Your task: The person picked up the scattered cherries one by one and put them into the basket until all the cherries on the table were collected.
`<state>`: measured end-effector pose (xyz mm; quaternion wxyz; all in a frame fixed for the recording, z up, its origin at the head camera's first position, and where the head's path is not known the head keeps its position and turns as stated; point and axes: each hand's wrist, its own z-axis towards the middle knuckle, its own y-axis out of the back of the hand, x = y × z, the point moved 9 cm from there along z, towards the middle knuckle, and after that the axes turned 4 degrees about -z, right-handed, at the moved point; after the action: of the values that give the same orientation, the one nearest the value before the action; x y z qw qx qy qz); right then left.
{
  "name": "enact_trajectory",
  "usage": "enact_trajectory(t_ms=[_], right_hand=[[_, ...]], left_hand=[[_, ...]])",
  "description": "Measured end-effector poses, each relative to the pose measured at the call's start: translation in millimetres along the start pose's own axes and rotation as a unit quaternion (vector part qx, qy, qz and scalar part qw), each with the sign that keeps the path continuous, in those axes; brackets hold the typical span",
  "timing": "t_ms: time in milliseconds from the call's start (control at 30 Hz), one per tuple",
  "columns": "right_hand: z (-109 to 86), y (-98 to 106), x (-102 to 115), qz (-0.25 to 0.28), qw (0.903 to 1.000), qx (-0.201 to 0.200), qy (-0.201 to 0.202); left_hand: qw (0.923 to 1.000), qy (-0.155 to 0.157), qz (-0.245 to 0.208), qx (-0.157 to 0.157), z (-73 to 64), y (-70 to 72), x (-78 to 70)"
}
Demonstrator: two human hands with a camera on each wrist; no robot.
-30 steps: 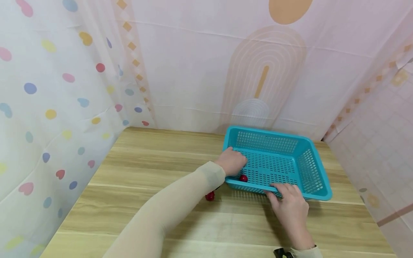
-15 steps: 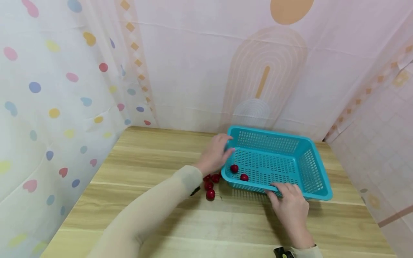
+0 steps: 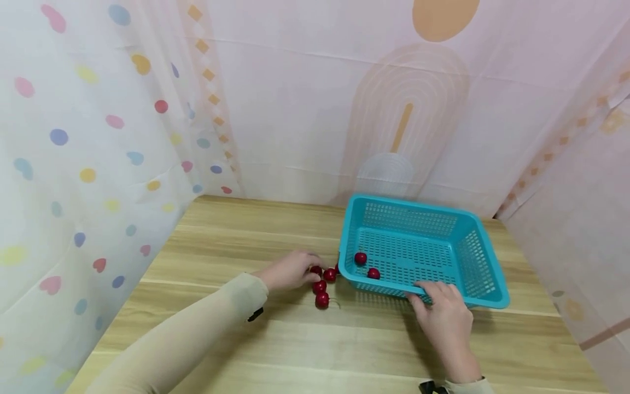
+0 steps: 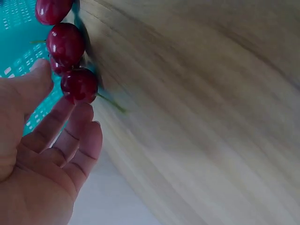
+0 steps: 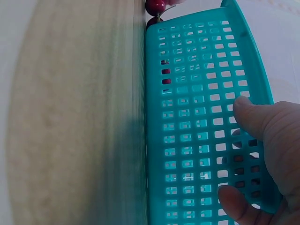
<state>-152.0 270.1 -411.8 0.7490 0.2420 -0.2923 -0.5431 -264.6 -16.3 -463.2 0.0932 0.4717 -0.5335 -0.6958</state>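
Two cherries (image 3: pixel 366 265) are lying inside the turquoise basket (image 3: pixel 484 262); the right hand (image 3: pixel 443 317) is gripping its rim at 6 o'clock, while the left hand (image 3: pixel 290 271), fingers relaxed, is touching the loose cherries (image 3: pixel 322 285) at 9 o'clock.

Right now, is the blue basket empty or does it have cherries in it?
Not empty: two cherries lie inside the basket.

A wooden table (image 3: pixel 206 328) with pale, streaky grain is carrying everything here. A teal basket (image 3: pixel 484 273) is sitting on it toward the far right, its perforated wall resting flat on the wood. A small cluster of red cherries (image 3: pixel 322 285) is lying on the boards just beside the basket's left near corner, one trailing a thin green stem.
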Motion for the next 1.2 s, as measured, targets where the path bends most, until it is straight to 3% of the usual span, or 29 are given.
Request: enact_trajectory(t_ms=[300,500,600,733,833,1000,1100,1200], right_hand=[[-0.4,0,2,-0.002,1.0,-0.002,0.002],[0.4,0,1,-0.001,1.0,-0.001,0.001],[-0.2,-1,1,-0.002,1.0,-0.003,0.002],[-0.7,-1,0,-0.001,1.0,-0.006,0.005],[-1.5,-1,-1,-0.001,0.9999,-0.009,0.007],[-2.3,-1,-1,0.0,0.9999,-0.011,0.01],[-1.9,-1,0,0.001,0.9999,-0.01,0.01],[-1.7,-1,0,0.002,0.9999,-0.01,0.011]], left_hand=[[0.9999,0.011,-0.005,0.002,-0.3,-4.3,5.9],[0.9993,0.038,0.0,0.008,-1.9,-2.8,19.7],[0.999,0.044,0.005,0.003,-2.1,1.8,25.0],[0.9985,0.046,-0.003,-0.03,0.2,20.3,25.2],[0.9964,0.051,-0.011,-0.066,5.6,40.0,19.0],[0.99,0.062,-0.039,-0.12,19.5,67.0,-3.9],[0.9877,0.046,-0.04,-0.144,31.6,73.8,-24.1],[0.9895,0.024,-0.027,-0.14,46.5,69.8,-42.8]])
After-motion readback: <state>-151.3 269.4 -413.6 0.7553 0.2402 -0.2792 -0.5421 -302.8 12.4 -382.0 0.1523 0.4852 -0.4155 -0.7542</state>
